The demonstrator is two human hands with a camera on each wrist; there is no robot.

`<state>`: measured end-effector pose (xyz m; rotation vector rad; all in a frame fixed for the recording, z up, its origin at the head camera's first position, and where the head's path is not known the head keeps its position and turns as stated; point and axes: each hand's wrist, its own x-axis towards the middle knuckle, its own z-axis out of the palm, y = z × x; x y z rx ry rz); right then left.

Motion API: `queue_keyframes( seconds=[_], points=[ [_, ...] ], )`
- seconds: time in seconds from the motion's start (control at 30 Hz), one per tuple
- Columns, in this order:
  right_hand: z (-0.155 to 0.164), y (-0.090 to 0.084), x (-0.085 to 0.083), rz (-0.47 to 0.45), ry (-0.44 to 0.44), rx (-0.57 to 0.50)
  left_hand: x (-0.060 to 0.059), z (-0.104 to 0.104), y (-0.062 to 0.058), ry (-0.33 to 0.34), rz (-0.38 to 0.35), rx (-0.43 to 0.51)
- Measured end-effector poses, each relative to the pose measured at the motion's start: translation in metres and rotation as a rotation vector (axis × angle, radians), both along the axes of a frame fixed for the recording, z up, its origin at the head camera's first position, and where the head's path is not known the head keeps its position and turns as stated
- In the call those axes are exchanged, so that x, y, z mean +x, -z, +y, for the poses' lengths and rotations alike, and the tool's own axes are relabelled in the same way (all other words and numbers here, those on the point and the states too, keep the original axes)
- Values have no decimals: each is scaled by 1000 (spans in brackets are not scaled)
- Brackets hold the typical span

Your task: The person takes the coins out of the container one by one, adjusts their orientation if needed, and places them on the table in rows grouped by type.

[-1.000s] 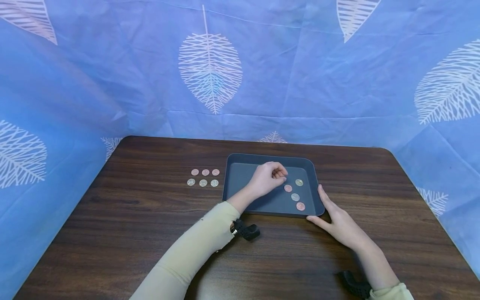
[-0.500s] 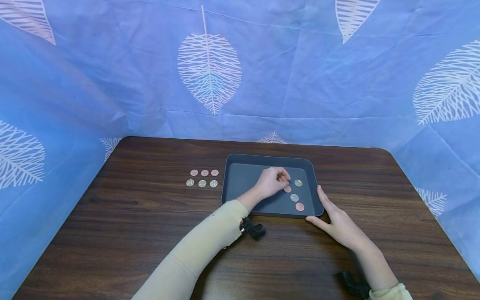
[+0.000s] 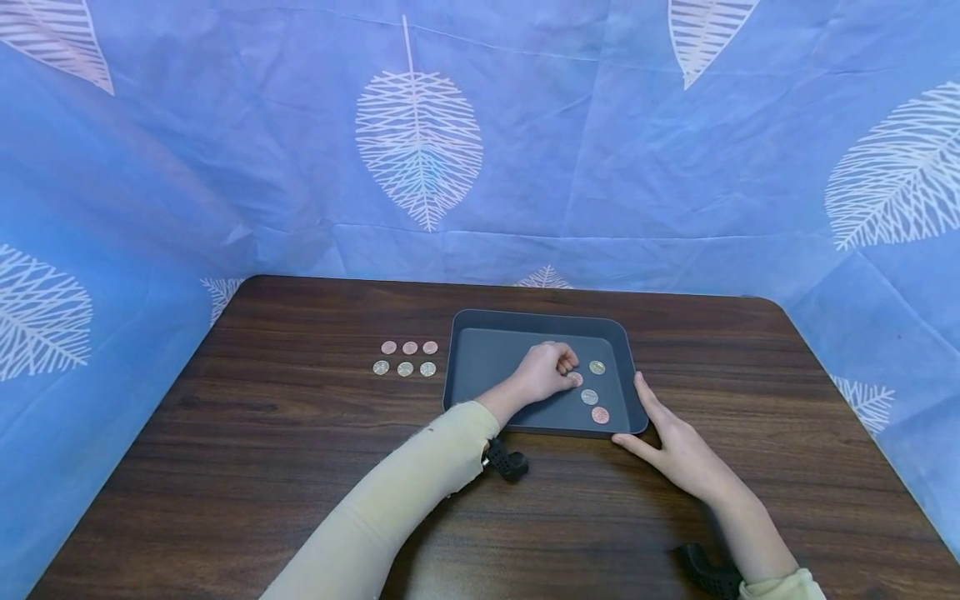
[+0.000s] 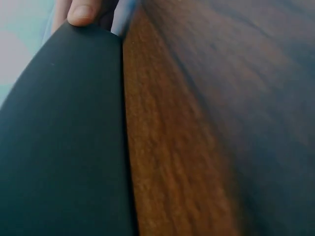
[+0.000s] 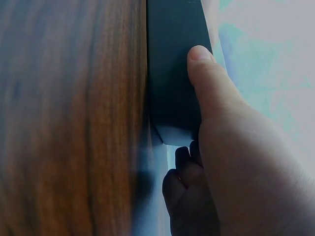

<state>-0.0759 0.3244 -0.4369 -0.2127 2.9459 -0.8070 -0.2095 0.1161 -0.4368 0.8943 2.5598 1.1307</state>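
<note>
Coins sit in my dark grey tray (image 3: 480,358) on the wood-grain table (image 3: 300,467): a copper coin (image 3: 576,379) under my fingertips, a silver coin (image 3: 597,367) just beyond it, another silver one (image 3: 589,397) and a second copper one (image 3: 600,414) nearer the front edge. My left hand (image 3: 546,372) is inside the tray, fingers curled down and pinching at the copper coin. My right hand (image 3: 675,446) lies relaxed against the tray's front right corner, thumb along the front wall, fingers straight along the side. Six sorted coins (image 3: 405,358) lie in two rows on the table, left of the tray.
</note>
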Motion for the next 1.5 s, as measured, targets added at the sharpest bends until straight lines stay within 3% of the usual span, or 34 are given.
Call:
queue_keyframes(
  seconds=[0.67,0.97,1.5],
  points=[
    [-1,0,0,5,-5,8,1,0,0,21,-32,31],
    [-1,0,0,9,-12,4,1,0,2,41,26,-31],
    [0,1,0,-3,-6,-1,1,-1,2,33,25,-64]
  ],
)
